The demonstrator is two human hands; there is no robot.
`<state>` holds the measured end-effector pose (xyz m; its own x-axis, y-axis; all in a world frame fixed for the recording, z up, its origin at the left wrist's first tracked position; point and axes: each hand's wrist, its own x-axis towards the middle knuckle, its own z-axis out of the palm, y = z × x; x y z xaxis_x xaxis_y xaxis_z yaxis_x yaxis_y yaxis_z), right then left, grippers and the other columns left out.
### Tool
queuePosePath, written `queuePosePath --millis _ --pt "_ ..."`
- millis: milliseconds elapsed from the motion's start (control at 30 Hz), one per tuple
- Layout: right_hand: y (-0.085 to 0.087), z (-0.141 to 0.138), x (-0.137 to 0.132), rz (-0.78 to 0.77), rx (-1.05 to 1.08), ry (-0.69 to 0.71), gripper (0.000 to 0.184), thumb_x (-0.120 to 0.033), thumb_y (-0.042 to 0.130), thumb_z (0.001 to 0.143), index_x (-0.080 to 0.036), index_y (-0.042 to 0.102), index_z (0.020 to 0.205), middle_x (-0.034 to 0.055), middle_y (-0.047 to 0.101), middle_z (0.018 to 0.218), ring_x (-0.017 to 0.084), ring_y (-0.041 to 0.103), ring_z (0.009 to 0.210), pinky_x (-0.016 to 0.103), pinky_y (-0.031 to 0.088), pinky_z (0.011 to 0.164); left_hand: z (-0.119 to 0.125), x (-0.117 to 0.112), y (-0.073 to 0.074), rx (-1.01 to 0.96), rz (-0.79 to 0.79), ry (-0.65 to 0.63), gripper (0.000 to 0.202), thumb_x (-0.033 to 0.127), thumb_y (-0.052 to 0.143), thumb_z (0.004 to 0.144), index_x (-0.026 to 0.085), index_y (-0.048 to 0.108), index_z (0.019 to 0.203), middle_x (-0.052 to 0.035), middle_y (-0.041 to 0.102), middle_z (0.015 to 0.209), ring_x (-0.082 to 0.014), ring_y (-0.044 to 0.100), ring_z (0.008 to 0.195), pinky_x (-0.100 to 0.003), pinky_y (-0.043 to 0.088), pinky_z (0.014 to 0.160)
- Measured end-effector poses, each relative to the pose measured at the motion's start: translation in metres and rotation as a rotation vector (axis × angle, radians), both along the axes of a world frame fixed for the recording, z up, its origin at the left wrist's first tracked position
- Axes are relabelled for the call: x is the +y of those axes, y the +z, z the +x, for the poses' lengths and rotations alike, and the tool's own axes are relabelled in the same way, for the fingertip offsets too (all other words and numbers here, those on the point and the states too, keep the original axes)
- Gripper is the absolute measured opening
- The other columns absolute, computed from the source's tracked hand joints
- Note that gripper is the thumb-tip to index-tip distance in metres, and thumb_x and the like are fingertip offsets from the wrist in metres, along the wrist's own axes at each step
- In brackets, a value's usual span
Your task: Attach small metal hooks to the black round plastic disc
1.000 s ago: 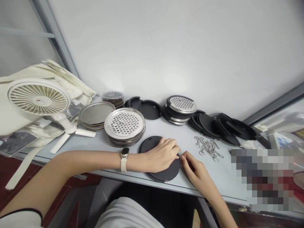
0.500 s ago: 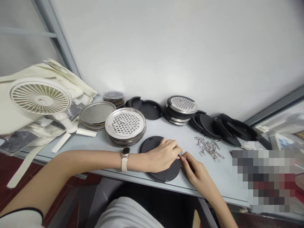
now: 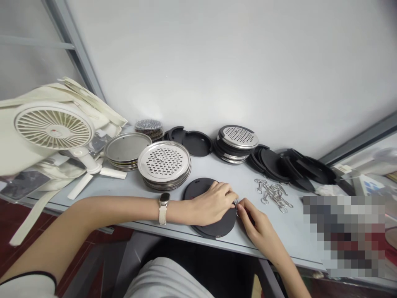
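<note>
Left hand pressed on a black round plastic disc lying flat on the tabletop; right hand pinching a small metal clip at the disc's rim, hands nearly touching, bent-wire clips near right.

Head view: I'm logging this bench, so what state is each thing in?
Left hand: resting on the black disc
Right hand: pinching a wire clip at the disc's edge
Black disc: lying flat
Steel grater plates: stacked, holes showing on top
Loose wire clips: heaped
Black covers: overlapping, leaning
Desk fan: tilted against a cloth bag
</note>
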<state>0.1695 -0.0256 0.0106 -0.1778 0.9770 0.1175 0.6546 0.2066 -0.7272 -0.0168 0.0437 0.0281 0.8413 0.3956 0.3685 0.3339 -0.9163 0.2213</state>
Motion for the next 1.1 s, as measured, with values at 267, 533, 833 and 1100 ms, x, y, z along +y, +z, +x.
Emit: queuePosePath --millis 267,533,833,1100 --pt "0.0004 -0.0001 -0.0003 -0.002 -0.002 -0.008 0.028 -0.04 0.033 0.101 -0.022 0.041 0.08 -0.0044 0.043 0.066 0.013 0.043 0.058 0.024 0.036 0.057 0.0003 -0.0009 -0.0018 -0.014 -0.04 0.032 0.017 0.018 0.038 0.098 0.014 0.048 0.111 -0.0102 0.05 0.103 -0.0217 0.048 0.099 -0.034 0.04 0.089" --pt "0.002 -0.0015 0.0007 -0.004 -0.003 -0.016 0.028 -0.039 0.032 0.101 -0.022 0.041 0.08 -0.0044 0.043 0.066 0.013 0.043 0.057 0.024 0.036 0.058 0.0007 -0.0004 -0.0036 -0.009 -0.05 0.038 0.019 0.02 0.037 0.099 0.014 0.048 0.113 -0.0102 0.049 0.104 -0.0226 0.049 0.101 -0.035 0.039 0.091" --pt "0.0014 -0.0001 -0.0008 -0.01 0.0 -0.018 0.027 -0.039 0.031 0.102 -0.023 0.041 0.081 -0.0038 0.044 0.067 0.014 0.044 0.058 0.024 0.036 0.058 0.0015 -0.0002 -0.0059 -0.042 -0.064 0.039 0.017 0.02 0.039 0.098 0.013 0.048 0.111 -0.011 0.049 0.105 -0.023 0.048 0.102 -0.036 0.041 0.09" --pt "0.0013 0.0006 0.0003 -0.006 -0.035 -0.022 0.029 -0.039 0.03 0.101 -0.023 0.039 0.079 -0.0042 0.043 0.064 0.014 0.043 0.056 0.025 0.035 0.056 0.0008 -0.0012 -0.0054 -0.058 -0.071 0.038 0.016 0.019 0.04 0.098 0.014 0.048 0.111 -0.0105 0.048 0.105 -0.023 0.048 0.1 -0.035 0.043 0.088"
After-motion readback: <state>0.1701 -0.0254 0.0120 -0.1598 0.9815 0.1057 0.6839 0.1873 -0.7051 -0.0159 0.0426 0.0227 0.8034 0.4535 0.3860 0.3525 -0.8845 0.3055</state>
